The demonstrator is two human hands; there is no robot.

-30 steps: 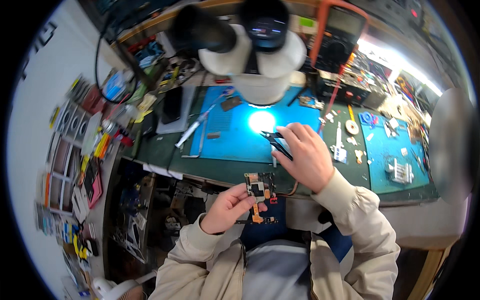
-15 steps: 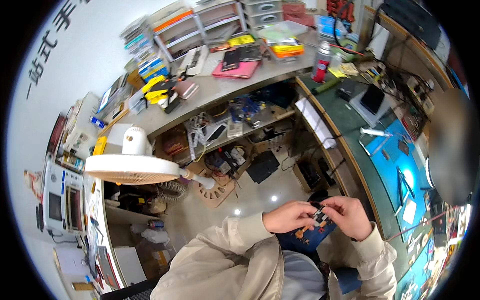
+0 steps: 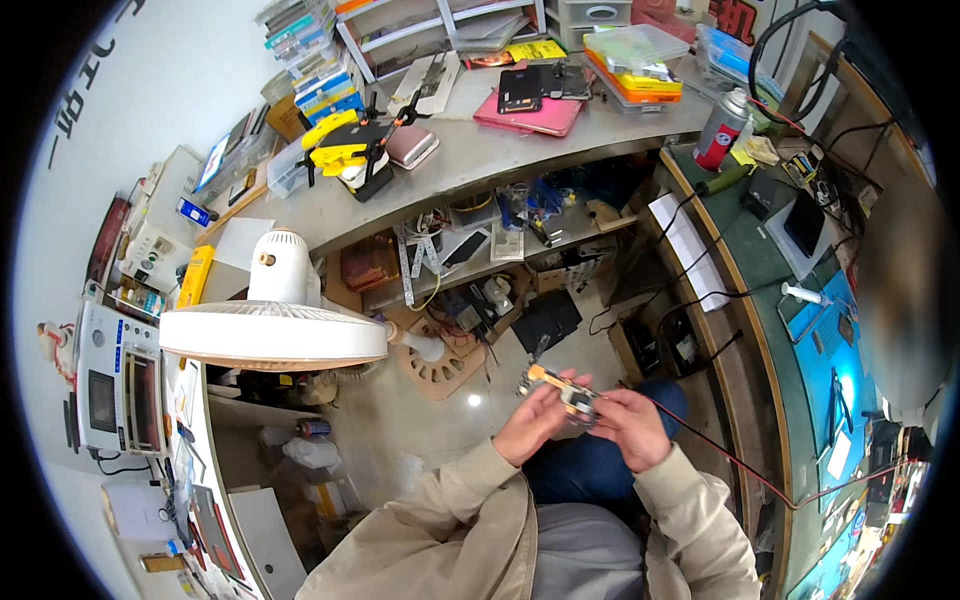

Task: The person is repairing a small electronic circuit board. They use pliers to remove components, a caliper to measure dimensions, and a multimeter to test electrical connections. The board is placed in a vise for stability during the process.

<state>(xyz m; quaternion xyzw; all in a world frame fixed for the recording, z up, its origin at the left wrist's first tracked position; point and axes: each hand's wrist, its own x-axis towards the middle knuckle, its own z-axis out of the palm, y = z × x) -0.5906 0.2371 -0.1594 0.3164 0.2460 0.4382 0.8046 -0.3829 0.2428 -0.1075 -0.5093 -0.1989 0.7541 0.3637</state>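
Both hands, left hand (image 3: 535,420); right hand (image 3: 630,428), still grip circuit board (image 3: 560,390); view steadier.

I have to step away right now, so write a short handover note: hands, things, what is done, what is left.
Left hand and right hand together hold a small orange-and-black circuit board above the lap, facing away from the green-topped workbench.
A thin red wire runs from the right hand toward that bench.
White round fan stands left.
Done: board is in hand. Left: cannot tell from this view.
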